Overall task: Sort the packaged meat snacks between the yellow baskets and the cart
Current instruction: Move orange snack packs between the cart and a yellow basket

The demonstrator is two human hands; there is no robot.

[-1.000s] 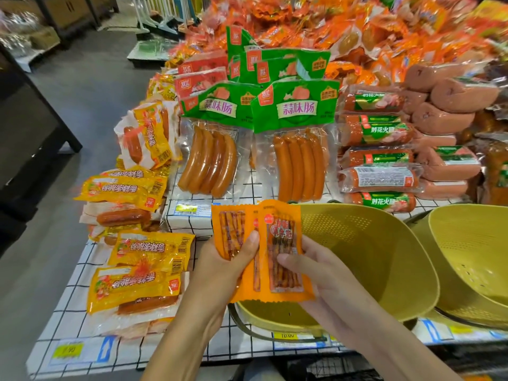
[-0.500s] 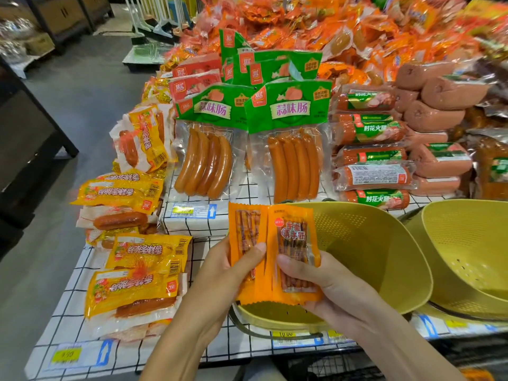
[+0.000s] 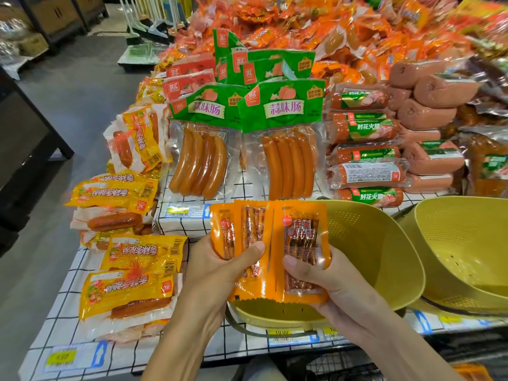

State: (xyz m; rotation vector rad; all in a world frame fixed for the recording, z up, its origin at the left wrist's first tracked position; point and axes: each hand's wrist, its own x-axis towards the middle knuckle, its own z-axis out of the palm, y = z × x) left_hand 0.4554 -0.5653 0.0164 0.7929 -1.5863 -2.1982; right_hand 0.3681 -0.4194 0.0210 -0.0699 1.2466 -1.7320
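Note:
I hold a fan of small orange snack packets with dark meat sticks inside, over the near rim of a yellow basket. My left hand grips the left packets, thumb on top. My right hand grips the rightmost packet with the red label, thumb on its front. A second yellow basket stands to the right, nothing visible inside it. A little of the cart's wire frame shows at the bottom edge.
The display table has a white grid-pattern cloth and price tags on its front edge. Yellow sausage packs lie at the left, green-headed sausage packs in the middle, ham rolls to the right. Grey floor lies at the left.
Both hands have spread the orange packets wider apart and shifted them slightly right, over the basket rim. The camera has come closer.

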